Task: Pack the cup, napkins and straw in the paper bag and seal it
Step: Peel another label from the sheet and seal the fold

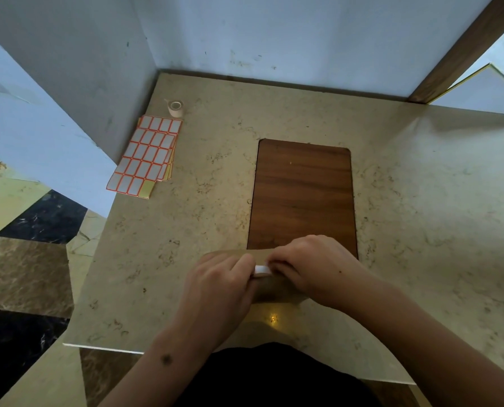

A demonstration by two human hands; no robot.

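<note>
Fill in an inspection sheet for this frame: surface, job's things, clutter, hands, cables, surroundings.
Surface: beige marbled table with a wooden inset panel.
Job's things: brown paper bag at the near edge, a white sticker at its folded top; cup, napkins and straw not visible.
Clutter: label sheets and a tape roll, far left.
Hands: left hand and right hand both pressing on the bag's fold.
Cables: nothing seen.
Surroundings: white walls, patterned floor tiles.

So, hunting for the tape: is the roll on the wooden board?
No, the tape roll stands on the marble table beside the label sheets.
</note>
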